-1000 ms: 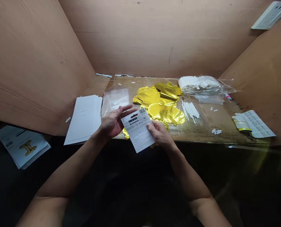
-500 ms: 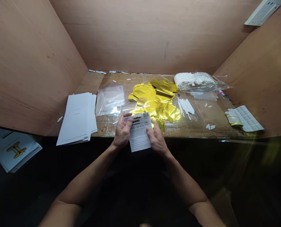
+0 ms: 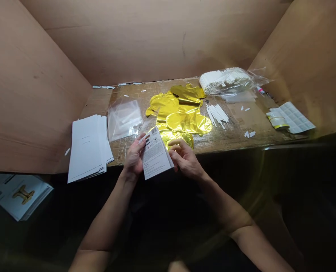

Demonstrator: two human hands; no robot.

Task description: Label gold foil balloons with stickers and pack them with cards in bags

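I count two hands, my left hand [image 3: 133,158] and my right hand [image 3: 185,158], and one printed card [image 3: 155,155] between them. Beyond them lies one heap of gold foil balloons [image 3: 179,113], too overlapped to count singly. Left of that heap are one stack of white sheets [image 3: 88,147], one clear plastic bag [image 3: 125,120] and one printed packet [image 3: 17,196]. Right of it are one bagged bundle of white sticks [image 3: 224,81], one loose pile of white sticks [image 3: 217,115], two small clusters of white pieces [image 3: 249,134] and one sticker sheet [image 3: 294,117].
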